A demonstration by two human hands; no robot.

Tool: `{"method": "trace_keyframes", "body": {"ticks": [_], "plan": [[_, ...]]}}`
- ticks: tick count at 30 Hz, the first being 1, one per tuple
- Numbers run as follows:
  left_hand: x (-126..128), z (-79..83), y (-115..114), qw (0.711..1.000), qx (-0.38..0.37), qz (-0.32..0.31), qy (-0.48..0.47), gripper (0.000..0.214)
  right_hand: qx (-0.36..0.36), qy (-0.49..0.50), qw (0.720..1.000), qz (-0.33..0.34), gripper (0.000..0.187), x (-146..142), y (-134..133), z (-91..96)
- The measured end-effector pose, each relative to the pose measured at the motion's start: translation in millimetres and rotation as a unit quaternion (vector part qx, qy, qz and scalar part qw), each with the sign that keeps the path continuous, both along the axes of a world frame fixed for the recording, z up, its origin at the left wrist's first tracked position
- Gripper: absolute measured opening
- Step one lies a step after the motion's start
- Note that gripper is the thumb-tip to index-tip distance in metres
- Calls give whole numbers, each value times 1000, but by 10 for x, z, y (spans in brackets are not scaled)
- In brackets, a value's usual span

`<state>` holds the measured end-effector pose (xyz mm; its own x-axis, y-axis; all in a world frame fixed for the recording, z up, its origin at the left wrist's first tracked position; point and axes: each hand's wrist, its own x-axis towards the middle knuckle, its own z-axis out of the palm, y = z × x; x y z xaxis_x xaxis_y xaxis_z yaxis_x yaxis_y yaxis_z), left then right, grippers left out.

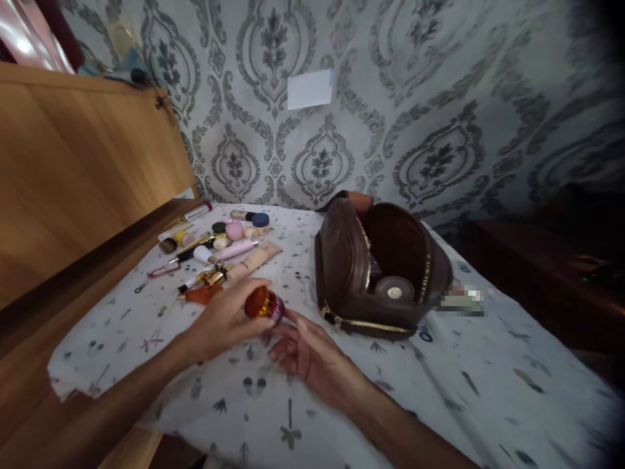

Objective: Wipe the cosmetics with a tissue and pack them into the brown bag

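A small amber-red jar with a gold band and a purplish-red end is tilted in my left hand. The thumb and fingers of that hand are closed around its sides. My right hand is at the jar's right end, its upper fingertips touching or nearly touching it. Its lower fingers are loosely bent, and its thumb is off the jar. Just behind my left hand lies an orange pouch-like item, partly covered by the hand. A beige tube rests beyond the jar.
To the right stands a brown bag, unzipped and gaping. Several cosmetics lie at the back left, including a pink round item and a blue-lidded jar. A wooden panel borders the left; a patterned wall rises behind the printed cloth.
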<state>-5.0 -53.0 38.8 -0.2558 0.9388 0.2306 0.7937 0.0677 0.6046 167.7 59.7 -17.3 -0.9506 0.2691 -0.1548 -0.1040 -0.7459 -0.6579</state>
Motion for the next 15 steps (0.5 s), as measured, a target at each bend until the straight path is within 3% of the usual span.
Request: {"method": "trace_keyframes", "body": {"ticks": [3,5,7,12,15], "plan": [[167,-186,52,997,13,-59,-37,58,-38,0,999,-6,52,11,3,3],[108,-308,38,997,41,-52,-47,52,-68,-5,997,-23,53,20,39,5],[-15,-381,2,998,30,-45,-15,42,-103,-8,994,-43,55,26,91,5],[-235,-411,-78,986,-91,-88,109,40,-171,-30,983,-62,59,23,195,-5],[-275,-531,-90,988,-55,-86,113,29,-181,-49,980,-65,63,15,199,-18]]}}
